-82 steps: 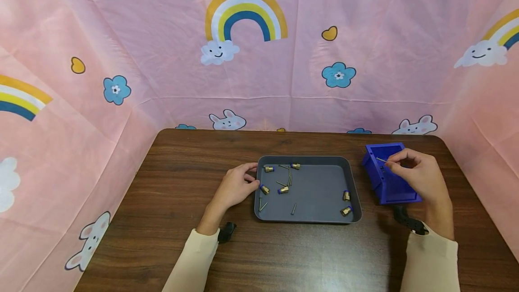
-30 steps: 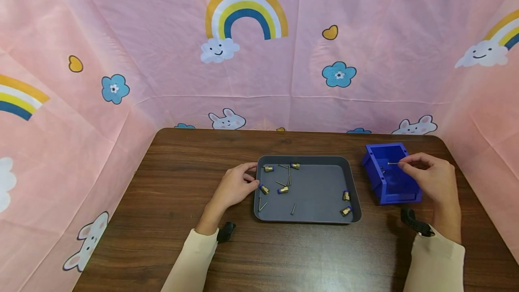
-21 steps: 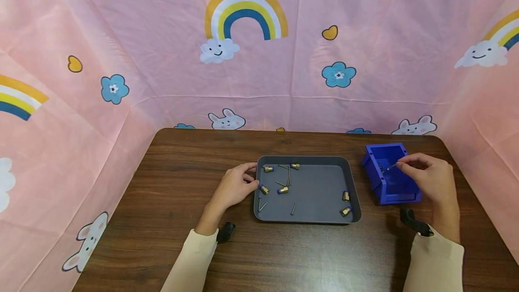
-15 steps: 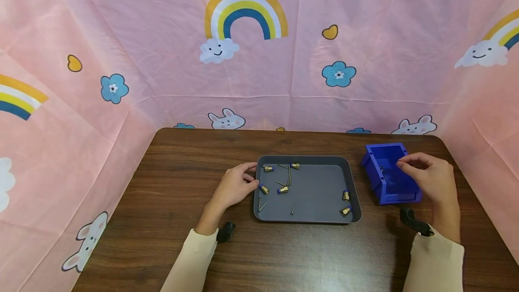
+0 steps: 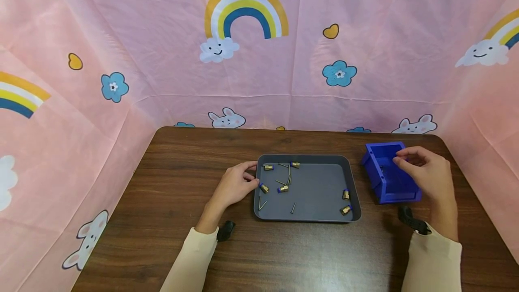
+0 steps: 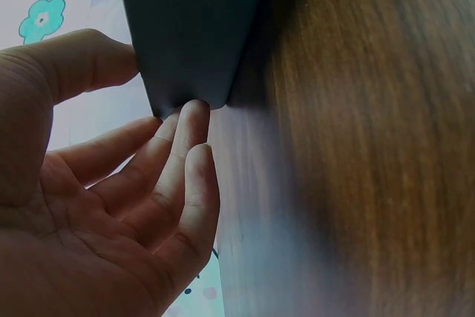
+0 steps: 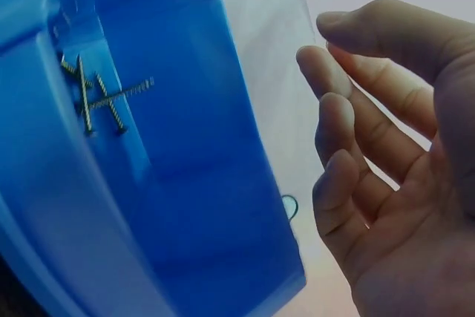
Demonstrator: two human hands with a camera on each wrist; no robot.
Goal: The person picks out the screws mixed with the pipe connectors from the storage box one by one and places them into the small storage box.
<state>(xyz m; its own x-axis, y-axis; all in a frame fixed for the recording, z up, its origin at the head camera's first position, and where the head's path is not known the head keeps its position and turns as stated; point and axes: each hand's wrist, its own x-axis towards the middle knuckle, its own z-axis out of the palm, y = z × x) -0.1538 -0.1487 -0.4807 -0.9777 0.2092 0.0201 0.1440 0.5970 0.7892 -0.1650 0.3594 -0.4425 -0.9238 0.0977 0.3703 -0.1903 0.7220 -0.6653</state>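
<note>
Now at the blue bin [image 5: 401,197]: looks like the drop end of a screw transfer, tray to bin.
Right hand [image 5: 430,175]: just over the bin; thumb and forefinger tips nearly meeting, remaining fingers [image 7: 335,120] loosely bent, nothing seen between them.
Left hand [image 5: 236,184]: thumb and fingers [image 6: 194,120] rest against the end wall of the gray tray [image 5: 320,188], spread, not wrapped round anything; probably steadying it.
Next reach: likely calls for the right fingers to go left to the tray, pinch one thin screw and avoid the fittings.
Tray screws [image 5: 293,207]: about seven; most lie just past the left fingertips, one apart, a bit further toward the right fingers.
Bin screws [image 7: 110,103]: around four, crossed in a loose pile, below and left of the right fingers.
Screw look: slim, brass-toned, small heads; threads visible on the bin ones, too small to tell on the tray ones.
Brass fittings [image 5: 283,189]: six, blue collars; four near the left fingers among the screws, two at the tray side facing the right fingers.
Table [image 5: 308,256]: dark wood grain, under both hands.
</note>
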